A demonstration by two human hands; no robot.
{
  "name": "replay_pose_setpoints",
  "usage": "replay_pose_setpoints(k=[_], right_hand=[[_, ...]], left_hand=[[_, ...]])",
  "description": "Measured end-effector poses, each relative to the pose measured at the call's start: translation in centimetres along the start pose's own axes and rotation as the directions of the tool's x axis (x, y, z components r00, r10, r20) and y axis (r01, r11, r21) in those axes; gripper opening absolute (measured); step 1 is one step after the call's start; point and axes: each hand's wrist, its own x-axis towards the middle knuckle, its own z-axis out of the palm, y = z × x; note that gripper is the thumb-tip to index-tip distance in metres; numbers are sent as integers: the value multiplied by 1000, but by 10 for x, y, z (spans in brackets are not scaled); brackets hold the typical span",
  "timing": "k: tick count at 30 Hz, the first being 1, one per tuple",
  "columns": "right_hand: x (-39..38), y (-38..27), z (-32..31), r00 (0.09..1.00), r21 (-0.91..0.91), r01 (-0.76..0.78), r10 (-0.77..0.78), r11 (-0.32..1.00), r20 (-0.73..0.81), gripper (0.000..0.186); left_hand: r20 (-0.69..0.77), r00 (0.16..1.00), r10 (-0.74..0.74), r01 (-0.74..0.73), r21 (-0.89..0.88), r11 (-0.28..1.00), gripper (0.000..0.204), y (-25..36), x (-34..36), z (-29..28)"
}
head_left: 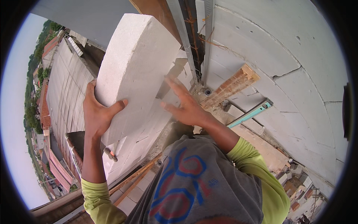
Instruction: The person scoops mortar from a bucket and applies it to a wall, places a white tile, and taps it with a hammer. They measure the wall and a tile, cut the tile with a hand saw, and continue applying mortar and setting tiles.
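A large white lightweight concrete block point(143, 59) stands tilted in front of me, its smooth broad face toward my right. My left hand point(100, 111) grips its left edge, the thumb on the broad face and the fingers round the outer side. Beside that face is my right hand point(188, 107), fingers stretched out and apart. Its fingertips are close to the block's right side; whether they touch it I cannot tell. Below the block runs a low wall of white blocks point(136, 143), and a small dark object with an orange part point(110, 154) is by its outer side.
A tall white block wall point(257, 44) rises on the right. Against it lean a teal spirit level point(248, 115) and a rough timber piece point(229, 87). Upright metal channels point(181, 31) stand ahead. Rubble point(298, 186) lies lower right. Past the low wall are roofs point(67, 78) far below.
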Motion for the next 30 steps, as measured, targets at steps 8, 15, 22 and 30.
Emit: replay_pose_setpoints(k=[8,15,22,30], right_hand=[[115,9,35,988,15,-50,52,999,-142,112],[146,39,24,955,-156,-248,214,956,-204,117],[152,51,17,926,-102,-338,311,936,-213,118],[155,52,6,903,-42,-363,341,931,-261,117]], left_hand=[[-20,998,58,-56,107,993,93,3,101,18],[75,996,49,-64,221,973,98,-1,152,53],[142,989,43,-92,355,930,109,-8,179,72],[177,984,35,-105,404,909,112,4,191,81]])
